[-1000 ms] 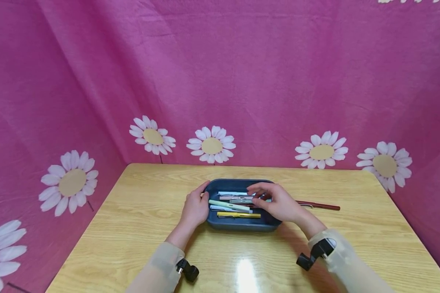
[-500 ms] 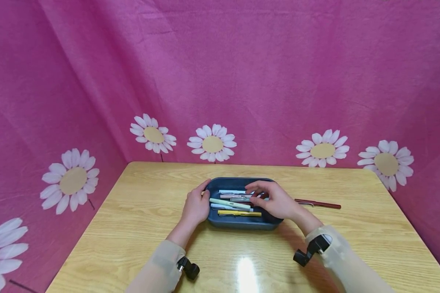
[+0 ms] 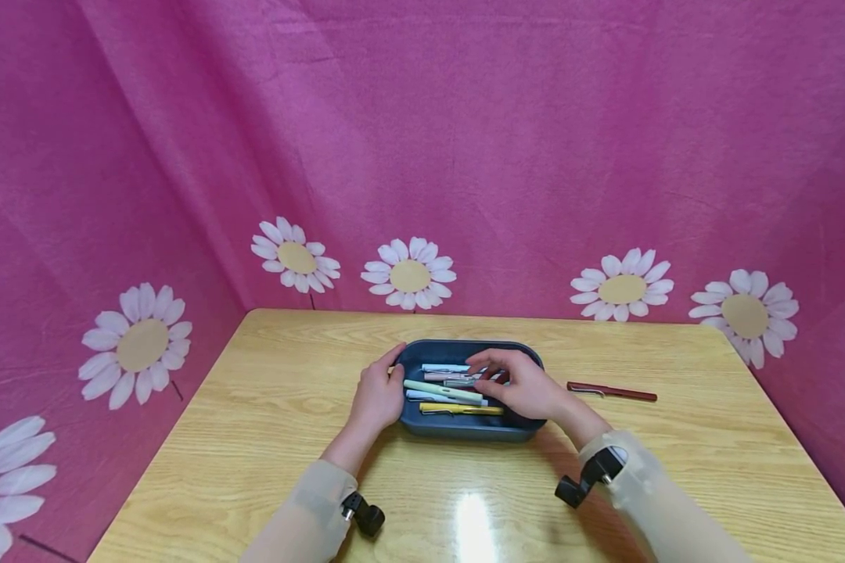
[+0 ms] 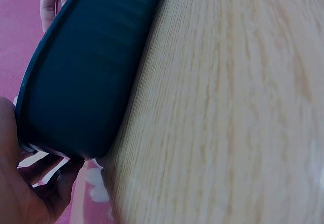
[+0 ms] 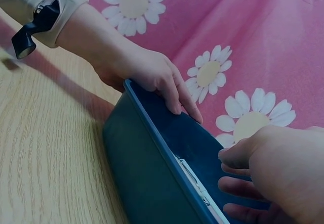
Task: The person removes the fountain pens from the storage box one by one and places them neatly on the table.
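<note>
A dark blue, round-cornered tray [image 3: 465, 432] sits on the table with several capped pens in it. My left hand [image 3: 379, 397] grips its left end, with the thumb at the rim and the fingers round the outside. Over the right half hovers my right hand [image 3: 528, 389], its fingers loosely bent and apart from the thumb; nothing shows between them in the right wrist view. Beneath and left of it lie a light green pen [image 3: 442, 391], a yellow pen [image 3: 458, 409], a white pen [image 3: 444, 367] and a pink pen [image 3: 438, 377]. The right hand hides some pen ends.
A dark red pen [image 3: 616, 392] with a wire clip lies on the wooden table [image 3: 267, 438], right of the tray. A pink cloth [image 3: 507, 156] with printed daisies hangs behind the table and along its sides.
My right hand has slid a little to the left over the tray, uncovering more of the dark red pen on the table. The left hand keeps its grip.
</note>
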`<state>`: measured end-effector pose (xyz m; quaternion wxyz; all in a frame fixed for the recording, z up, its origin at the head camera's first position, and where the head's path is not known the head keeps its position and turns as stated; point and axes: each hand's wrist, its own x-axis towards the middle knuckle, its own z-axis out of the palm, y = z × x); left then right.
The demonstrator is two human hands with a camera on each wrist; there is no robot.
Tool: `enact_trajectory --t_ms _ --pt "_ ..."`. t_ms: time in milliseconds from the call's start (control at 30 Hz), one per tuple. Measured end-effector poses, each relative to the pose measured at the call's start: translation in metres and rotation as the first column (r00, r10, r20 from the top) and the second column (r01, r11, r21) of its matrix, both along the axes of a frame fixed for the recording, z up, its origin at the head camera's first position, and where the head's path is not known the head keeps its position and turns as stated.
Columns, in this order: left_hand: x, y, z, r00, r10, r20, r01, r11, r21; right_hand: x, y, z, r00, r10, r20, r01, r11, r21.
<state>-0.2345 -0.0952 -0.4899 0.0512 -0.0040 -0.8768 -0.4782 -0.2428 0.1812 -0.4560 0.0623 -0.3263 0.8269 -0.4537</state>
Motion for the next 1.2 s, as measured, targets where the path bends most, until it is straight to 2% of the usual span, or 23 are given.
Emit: enact_trajectory --t_ms 500,967,1200 --pt "0.000 0.000 0.000 1.000 -0.004 -0.011 0.004 1.000 -0.009 -0.005 -0.013 -0.008 0.999 0.015 0.048 -0.015 1.000 0.002" --pt "0.003 0.000 0.004 1.000 0.005 0.001 -0.005 1.000 -0.009 -0.006 -0.026 -0.013 0.996 0.019 0.084 -0.024 0.998 0.061" --pt "0.002 0.000 0.002 1.000 0.002 0.009 -0.001 1.000 -0.006 -0.007 -0.031 -0.015 0.997 0.023 0.076 -0.029 0.995 0.091"
